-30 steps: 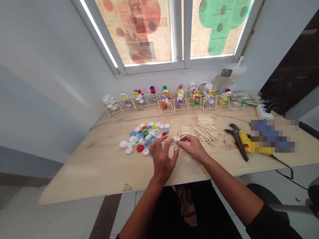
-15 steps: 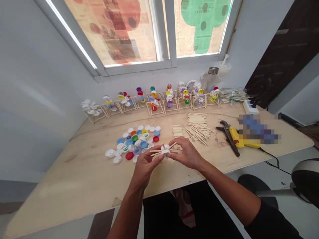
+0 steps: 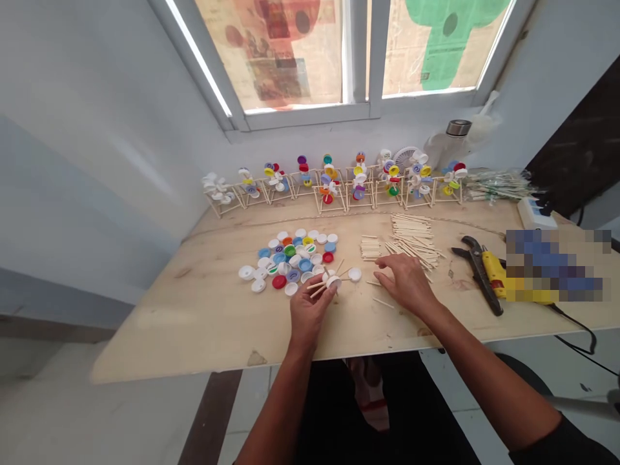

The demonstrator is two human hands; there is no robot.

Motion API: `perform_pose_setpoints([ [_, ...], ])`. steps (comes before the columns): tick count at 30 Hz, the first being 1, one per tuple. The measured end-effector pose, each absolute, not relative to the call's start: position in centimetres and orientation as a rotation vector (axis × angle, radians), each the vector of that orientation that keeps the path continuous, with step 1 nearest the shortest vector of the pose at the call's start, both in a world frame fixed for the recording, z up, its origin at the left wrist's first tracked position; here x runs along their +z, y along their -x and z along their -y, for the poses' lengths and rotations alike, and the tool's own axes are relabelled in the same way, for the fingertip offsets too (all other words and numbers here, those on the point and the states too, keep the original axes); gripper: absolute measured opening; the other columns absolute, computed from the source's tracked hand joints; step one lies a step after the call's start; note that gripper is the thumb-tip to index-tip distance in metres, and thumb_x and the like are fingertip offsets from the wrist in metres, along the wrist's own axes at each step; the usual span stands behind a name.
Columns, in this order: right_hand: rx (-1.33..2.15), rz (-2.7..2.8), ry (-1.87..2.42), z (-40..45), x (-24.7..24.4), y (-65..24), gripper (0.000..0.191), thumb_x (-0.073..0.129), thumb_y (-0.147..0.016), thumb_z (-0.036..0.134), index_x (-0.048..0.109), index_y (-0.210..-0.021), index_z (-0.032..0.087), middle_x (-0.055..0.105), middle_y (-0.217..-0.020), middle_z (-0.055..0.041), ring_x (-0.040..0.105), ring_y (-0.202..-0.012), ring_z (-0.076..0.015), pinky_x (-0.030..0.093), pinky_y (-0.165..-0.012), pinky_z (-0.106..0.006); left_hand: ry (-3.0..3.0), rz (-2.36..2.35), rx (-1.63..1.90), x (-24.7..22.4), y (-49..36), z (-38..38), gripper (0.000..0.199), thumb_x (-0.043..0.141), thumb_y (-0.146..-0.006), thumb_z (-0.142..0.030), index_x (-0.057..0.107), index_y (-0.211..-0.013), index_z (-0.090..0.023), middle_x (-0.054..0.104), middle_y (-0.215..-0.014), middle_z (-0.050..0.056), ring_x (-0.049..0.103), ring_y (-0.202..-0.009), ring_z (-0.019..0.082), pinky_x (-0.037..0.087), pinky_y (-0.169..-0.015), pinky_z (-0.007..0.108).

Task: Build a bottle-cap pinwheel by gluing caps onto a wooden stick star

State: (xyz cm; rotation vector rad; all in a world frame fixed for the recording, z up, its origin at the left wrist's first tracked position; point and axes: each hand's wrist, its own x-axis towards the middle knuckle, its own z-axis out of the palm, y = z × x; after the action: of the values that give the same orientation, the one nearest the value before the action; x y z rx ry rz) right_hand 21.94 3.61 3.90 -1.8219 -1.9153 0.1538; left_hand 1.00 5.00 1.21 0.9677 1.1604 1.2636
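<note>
The left hand (image 3: 308,316) is at the front of the counter (image 3: 194,329), its fingers (image 3: 320,294) curled partly closed and gripping a stick-and-cap assembly (image 3: 331,282): a white plastic bottle cap with thin wooden sticks radiating from it. The assembly sits at the left fingertips, tilted, not touching the counter.

The right hand (image 3: 405,285) is open and empty, its fingers (image 3: 390,266) spread and pointing left, with the tips low at the counter surface.

Relative to the fingers, the parts are arranged as follows:
- Between the two sets of fingers: one loose white cap (image 3: 355,274), just past the assembly.
- Just left of the left fingers: a heap of mixed-colour bottle caps (image 3: 290,265).
- Just below the right fingers: two loose sticks (image 3: 382,302).
- Just ahead of the right fingers: a bundle of short sticks (image 3: 371,248) and a larger pile of sticks (image 3: 411,242).
- Right of the right fingers: black-handled pliers (image 3: 479,274) and a yellow glue gun (image 3: 495,274) — partly hidden by a blurred patch.
- Well beyond all fingers: a row of stick frames with cap pinwheels (image 3: 329,187), along the wall.
</note>
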Motion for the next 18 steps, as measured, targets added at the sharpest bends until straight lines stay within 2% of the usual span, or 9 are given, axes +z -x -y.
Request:
perform_pose_setpoints([
  [5, 0.018, 2.174, 1.816, -4.5, 3.3, -19.4, 0.024, 0.057, -0.081, 0.03, 0.063, -0.102, 0.019, 0.067, -0.101, -0.0114, 0.054, -0.096, -0.027, 0.032, -0.081, -0.039, -0.867, -1.21, 1.348, 0.2, -1.7, -4.5, 0.046, 0.081, -0.055, -0.033, 0.067, -0.095, -0.015, 0.073, -0.089, 0.006, 0.068, -0.081, 0.019, 0.053, -0.076, 0.03],
  [9, -0.038, 2.255, 1.84, -5.6, 3.1, -17.9, 0.024, 0.058, -0.081, 0.032, 0.064, -0.1, 0.018, 0.066, -0.099, -0.0127, 0.052, -0.095, -0.0277, 0.03, -0.08, -0.039, -0.837, -1.197, 1.388, 0.1, -1.8, -4.2, 0.045, 0.08, -0.056, -0.033, 0.068, -0.095, -0.015, 0.073, -0.091, 0.006, 0.068, -0.085, 0.019, 0.052, -0.079, 0.03],
  [14, -0.029, 2.279, 1.859, -6.1, 2.5, -17.4, 0.018, 0.055, -0.081, 0.028, 0.064, -0.092, 0.017, 0.066, -0.094, -0.0113, 0.052, -0.092, -0.0259, 0.029, -0.078, -0.037, -0.823, -1.185, 1.392, 0.1, -1.7, -4.2, 0.047, 0.081, -0.054, -0.033, 0.068, -0.095, -0.014, 0.073, -0.089, 0.008, 0.068, -0.084, 0.02, 0.052, -0.078, 0.03],
  [18, 0.015, 2.178, 1.833, -5.5, 2.5, -18.3, 0.018, 0.056, -0.08, 0.026, 0.064, -0.094, 0.019, 0.066, -0.094, -0.0083, 0.053, -0.091, -0.024, 0.03, -0.078, -0.036, -0.831, -1.167, 1.389, 0.1, -1.6, -4.3, 0.047, 0.082, -0.054, -0.033, 0.068, -0.094, -0.013, 0.073, -0.087, 0.009, 0.068, -0.085, 0.022, 0.052, -0.076, 0.032],
])
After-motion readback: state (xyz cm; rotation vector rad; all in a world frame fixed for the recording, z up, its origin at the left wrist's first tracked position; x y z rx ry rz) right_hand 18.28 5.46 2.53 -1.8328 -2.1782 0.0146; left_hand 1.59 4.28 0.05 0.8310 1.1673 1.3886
